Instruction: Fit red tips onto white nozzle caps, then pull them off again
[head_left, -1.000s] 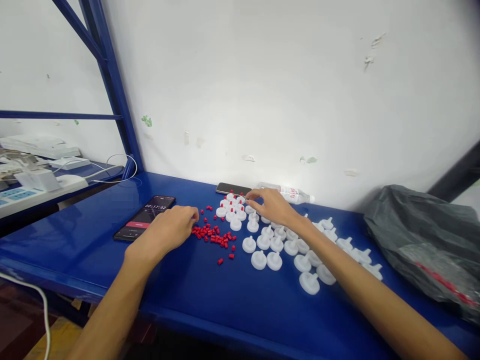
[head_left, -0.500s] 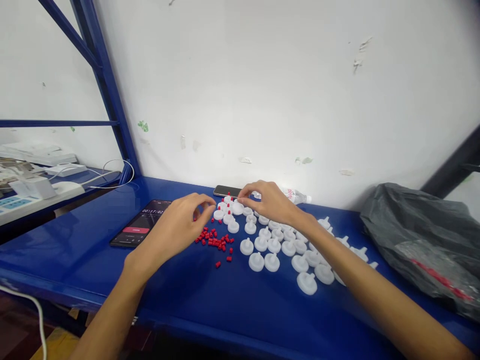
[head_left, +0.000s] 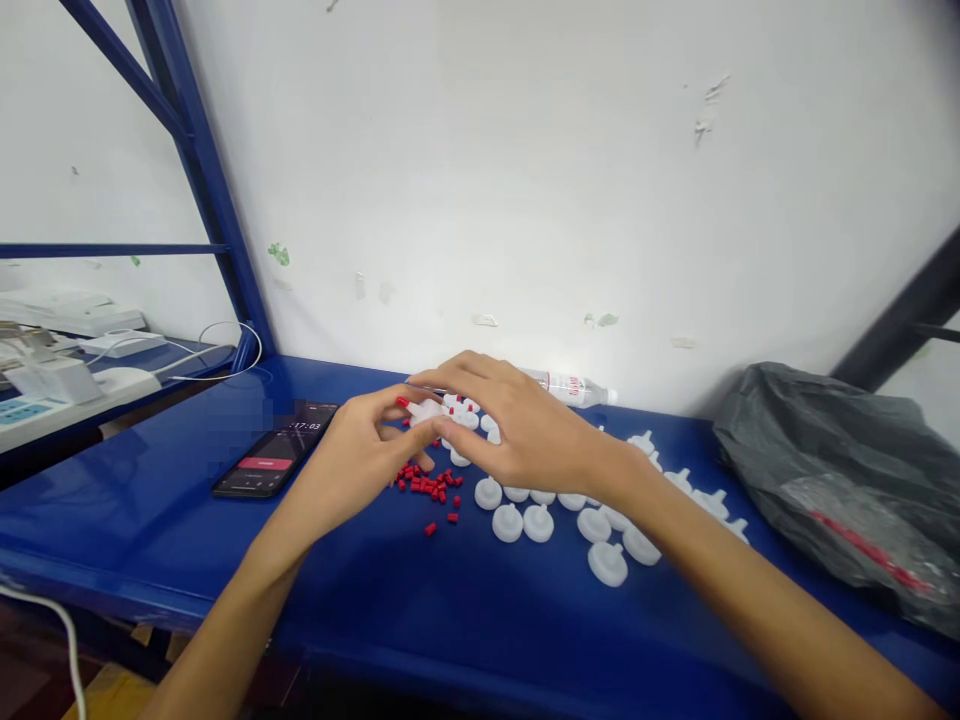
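Observation:
Both of my hands meet above the blue tabletop around a white disc-shaped plastic piece [head_left: 429, 410] with a nozzle. It is tilted, its nozzle toward the left. A small red cap [head_left: 403, 402] sits at the nozzle tip, within the fingers of my left hand [head_left: 367, 440]. My right hand [head_left: 499, 410] grips the disc side and partly hides it. Below the hands lies a scatter of loose red caps [head_left: 427, 485]. Behind the fingers are several white pieces with red caps [head_left: 466, 418]. Many uncapped white pieces [head_left: 538, 522] spread to the right under my right forearm.
A phone [head_left: 276, 450] with a running timer lies on the left. At the back, against the wall, a clear plastic bottle [head_left: 574, 388] lies on its side. A dark plastic bag [head_left: 817, 480] occupies the right end. Further left are a power strip [head_left: 82, 395] and cables.
My right hand has moved left with a white piece from the group. My hands, apart before, now meet at that piece, with a red cap at its nozzle tip.

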